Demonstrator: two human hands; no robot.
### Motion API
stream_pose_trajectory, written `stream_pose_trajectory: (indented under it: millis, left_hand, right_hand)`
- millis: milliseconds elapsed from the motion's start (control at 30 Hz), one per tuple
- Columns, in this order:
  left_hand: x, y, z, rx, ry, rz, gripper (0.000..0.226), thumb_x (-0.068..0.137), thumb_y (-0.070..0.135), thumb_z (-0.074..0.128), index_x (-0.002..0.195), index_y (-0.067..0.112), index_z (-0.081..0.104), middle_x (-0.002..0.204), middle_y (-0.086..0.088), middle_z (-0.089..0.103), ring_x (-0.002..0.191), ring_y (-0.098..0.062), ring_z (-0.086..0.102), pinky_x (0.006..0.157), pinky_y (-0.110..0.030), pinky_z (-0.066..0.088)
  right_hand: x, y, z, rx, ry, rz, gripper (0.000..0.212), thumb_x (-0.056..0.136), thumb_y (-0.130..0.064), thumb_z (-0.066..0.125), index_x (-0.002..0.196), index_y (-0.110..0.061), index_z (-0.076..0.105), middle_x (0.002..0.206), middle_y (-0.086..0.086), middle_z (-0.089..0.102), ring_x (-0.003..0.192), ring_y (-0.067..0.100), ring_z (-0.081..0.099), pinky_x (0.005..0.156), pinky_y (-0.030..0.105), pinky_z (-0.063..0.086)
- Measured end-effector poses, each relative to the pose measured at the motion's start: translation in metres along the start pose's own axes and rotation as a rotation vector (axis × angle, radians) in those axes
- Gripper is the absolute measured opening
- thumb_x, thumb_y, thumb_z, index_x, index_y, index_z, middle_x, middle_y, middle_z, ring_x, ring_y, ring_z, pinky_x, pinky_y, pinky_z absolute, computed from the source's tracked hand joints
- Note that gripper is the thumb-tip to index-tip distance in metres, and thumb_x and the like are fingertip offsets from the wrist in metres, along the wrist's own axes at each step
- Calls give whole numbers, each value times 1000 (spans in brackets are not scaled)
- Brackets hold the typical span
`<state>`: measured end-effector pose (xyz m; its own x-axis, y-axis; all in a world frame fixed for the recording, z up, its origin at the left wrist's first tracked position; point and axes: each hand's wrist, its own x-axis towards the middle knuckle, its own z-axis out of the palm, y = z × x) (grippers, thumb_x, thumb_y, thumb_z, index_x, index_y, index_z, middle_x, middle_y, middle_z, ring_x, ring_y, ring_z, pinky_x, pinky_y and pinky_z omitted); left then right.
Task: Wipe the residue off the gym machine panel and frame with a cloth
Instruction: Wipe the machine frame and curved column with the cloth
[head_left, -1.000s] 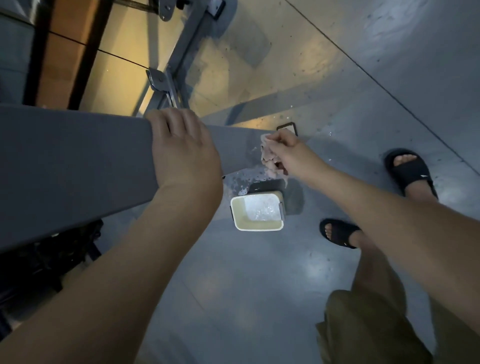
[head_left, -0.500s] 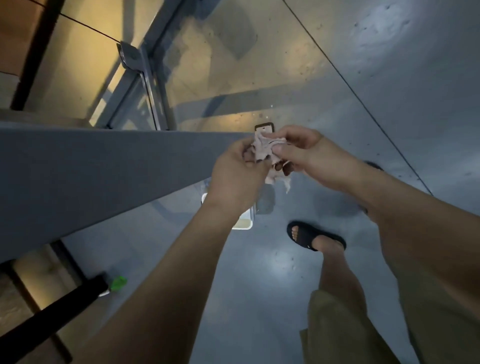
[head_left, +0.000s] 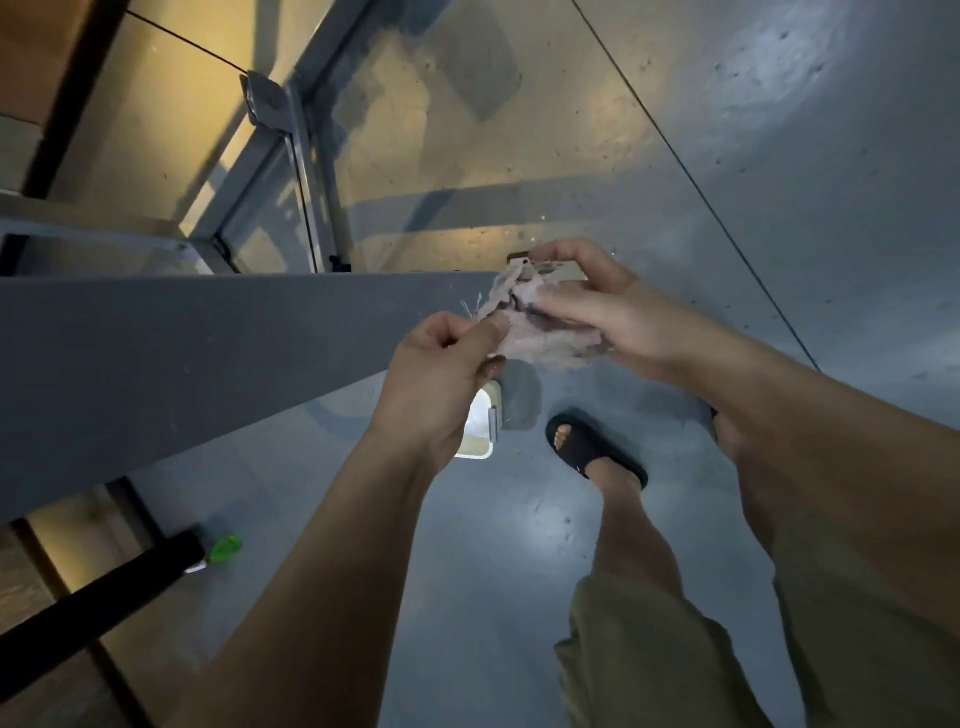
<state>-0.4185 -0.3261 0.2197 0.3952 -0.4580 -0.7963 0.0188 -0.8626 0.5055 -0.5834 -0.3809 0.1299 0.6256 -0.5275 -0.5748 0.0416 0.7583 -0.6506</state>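
A broad grey panel (head_left: 182, 358) of the gym machine runs from the left edge to the middle of the view. At its right end both hands hold a small crumpled pale pink cloth (head_left: 530, 332). My left hand (head_left: 441, 374) pinches the cloth's lower left edge between thumb and fingers. My right hand (head_left: 597, 306) grips the cloth from the right, with fingers curled over its top. Grey frame bars and a metal bracket (head_left: 267, 101) rise behind the panel.
A cream square container (head_left: 480, 428) with a pale inside stands on the grey floor below the hands, partly hidden by my left wrist. A black bar (head_left: 98, 597) with a green tip crosses the lower left. A black sandal (head_left: 592, 449) is beside the container.
My left hand left the top of the panel and came to the cloth, which both hands now hold. The view shifted right and the hands spread the cloth slightly.
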Motion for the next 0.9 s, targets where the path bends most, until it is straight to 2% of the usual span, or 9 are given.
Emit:
stream_pose_trajectory:
  millis: [100, 233, 367, 433, 533, 600, 733, 800, 900]
  left_hand:
    - [6, -2, -1, -195, 49, -61, 19, 96, 7, 69, 84, 11, 55, 91, -13, 66, 88, -21, 71, 95, -39, 59]
    - [15, -8, -1, -357, 127, -102, 22, 97, -4, 62, 108, 13, 53, 81, -8, 75, 84, -22, 74, 91, -40, 61]
    - [23, -24, -8, -96, 49, 89, 47, 95, -9, 47, 112, 33, 54, 90, -15, 75, 85, -31, 68, 75, -45, 56]
    - [26, -31, -13, 72, -17, 183, 55, 89, -9, 41, 107, 40, 60, 96, -14, 75, 79, -35, 64, 69, -50, 50]
    - [28, -34, -17, 96, -81, 223, 53, 90, -13, 39, 105, 28, 68, 104, -13, 74, 94, -44, 69, 80, -57, 56]
    - [29, -33, -19, 128, -98, 193, 52, 90, -14, 39, 105, 22, 73, 107, -12, 75, 101, -38, 70, 83, -47, 57]
    - [33, -31, -24, 310, -88, 131, 48, 90, 0, 45, 119, 24, 75, 110, 2, 76, 98, -18, 71, 92, -35, 57]
    - [34, -27, -25, 406, -185, 116, 44, 85, 16, 54, 123, 27, 73, 105, 7, 77, 89, -9, 69, 83, -24, 54]
    - [35, -24, -24, 464, -268, 119, 37, 89, 5, 58, 117, 22, 76, 88, 8, 76, 72, -1, 63, 71, -15, 47]
  right_hand:
    - [1, 6, 0, -208, -42, -75, 61, 94, -7, 68, 142, -31, 39, 113, 16, 71, 97, 32, 68, 84, 44, 53]
    - [3, 12, 5, -202, 68, -114, 55, 96, -3, 65, 139, -30, 46, 88, 10, 67, 82, 18, 63, 83, 32, 51]
    - [8, 18, 8, -38, 137, -64, 31, 103, -8, 54, 129, -25, 57, 63, -9, 58, 64, 6, 57, 77, 31, 53]
    - [5, 20, 9, -41, 100, -57, 31, 103, -12, 56, 129, -29, 58, 72, -10, 63, 73, 8, 61, 73, 30, 51]
    - [3, 25, 17, -222, 31, -33, 39, 100, -16, 64, 131, -37, 56, 94, 7, 69, 80, 18, 63, 70, 31, 53]
    - [8, 29, 23, -204, 128, -26, 34, 99, -8, 62, 125, -29, 61, 94, 7, 71, 76, 16, 64, 72, 33, 56]
    - [21, 32, 22, 177, 311, 49, 22, 103, -1, 52, 106, -14, 70, 79, 8, 64, 65, 15, 58, 65, 28, 56]
    - [26, 36, 19, 193, 298, 69, 21, 104, -3, 51, 108, -11, 70, 89, 15, 62, 71, 18, 58, 67, 27, 56]
    - [26, 42, 17, 4, 215, 51, 23, 105, -23, 55, 125, -21, 67, 105, 2, 63, 85, 9, 61, 80, 30, 56]
